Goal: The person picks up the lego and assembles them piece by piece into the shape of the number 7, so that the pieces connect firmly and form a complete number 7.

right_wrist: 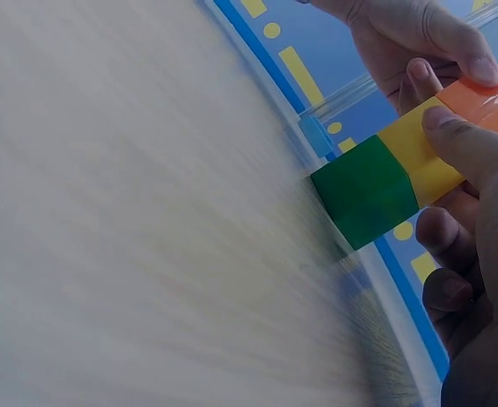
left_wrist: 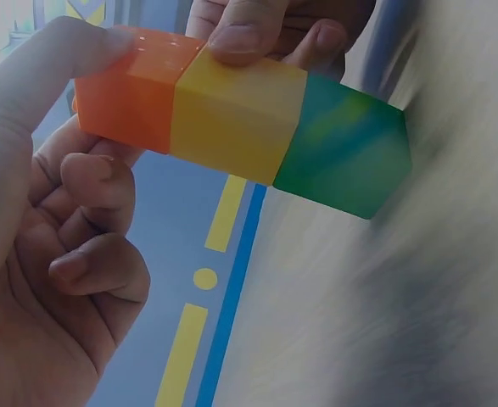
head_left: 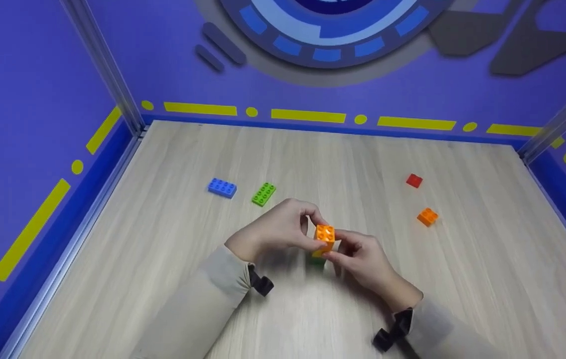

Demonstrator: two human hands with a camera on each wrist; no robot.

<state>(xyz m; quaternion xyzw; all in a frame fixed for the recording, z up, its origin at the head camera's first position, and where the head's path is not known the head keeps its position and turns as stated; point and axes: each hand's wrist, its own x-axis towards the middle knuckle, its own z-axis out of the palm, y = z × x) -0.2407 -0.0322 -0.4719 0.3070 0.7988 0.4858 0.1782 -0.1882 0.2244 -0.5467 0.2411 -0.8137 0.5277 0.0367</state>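
Three toy building bricks form a stack: an orange brick [left_wrist: 125, 97] on top, a yellow brick [left_wrist: 236, 114] in the middle and a green brick [right_wrist: 369, 193] at the bottom. My left hand [head_left: 283, 224] pinches the orange brick between thumb and fingers. From the other side, my right hand [head_left: 365, 259] grips the yellow brick, its thumb lying across one face. In the head view the hands and upper bricks hide most of the yellow and green ones. Whether the green brick touches the table, I cannot tell.
On the wooden table [head_left: 178, 289], a blue brick [head_left: 222, 188] and a lime green brick [head_left: 264, 194] lie beyond my left hand. A small red brick [head_left: 414, 180] and another orange brick [head_left: 428, 217] lie to the right. Blue-purple panels [head_left: 288, 92] border the table's back and sides.
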